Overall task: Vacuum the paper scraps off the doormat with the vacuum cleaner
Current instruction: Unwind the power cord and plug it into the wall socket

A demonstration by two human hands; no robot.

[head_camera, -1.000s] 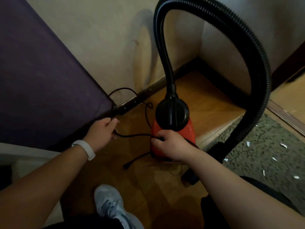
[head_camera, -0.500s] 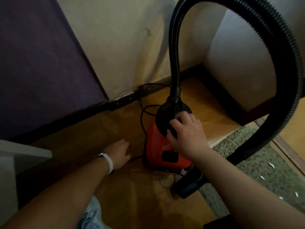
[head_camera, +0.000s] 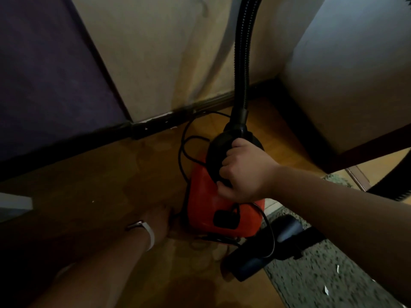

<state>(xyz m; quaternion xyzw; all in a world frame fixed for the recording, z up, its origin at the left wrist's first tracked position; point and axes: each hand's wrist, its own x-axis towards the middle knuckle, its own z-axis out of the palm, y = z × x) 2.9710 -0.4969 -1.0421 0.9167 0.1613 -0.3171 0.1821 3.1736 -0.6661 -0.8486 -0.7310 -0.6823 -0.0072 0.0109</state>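
A red vacuum cleaner (head_camera: 206, 203) with a black round top stands on the wooden floor near the wall. My right hand (head_camera: 242, 172) grips the black top (head_camera: 216, 152), fingers curled round its edge. A black ribbed hose (head_camera: 243, 52) rises from the top and leaves the frame. My left hand (head_camera: 162, 216) lies low on the floor beside the vacuum's left side, in shadow, its fingers hard to make out. The black floor nozzle (head_camera: 266, 243) lies at the edge of the speckled doormat (head_camera: 322, 283), which carries white paper scraps (head_camera: 326, 290).
A black power cord (head_camera: 185, 150) loops on the floor between the vacuum and the dark skirting board (head_camera: 155, 125). A purple panel (head_camera: 44, 74) stands at the left, a pale wall corner (head_camera: 355, 74) at the right, a white edge (head_camera: 13, 204) at far left.
My right hand moved from the vacuum's front up onto its black top and closed round it. My left hand left the cord near the wall and dropped beside the vacuum. The view swung right.
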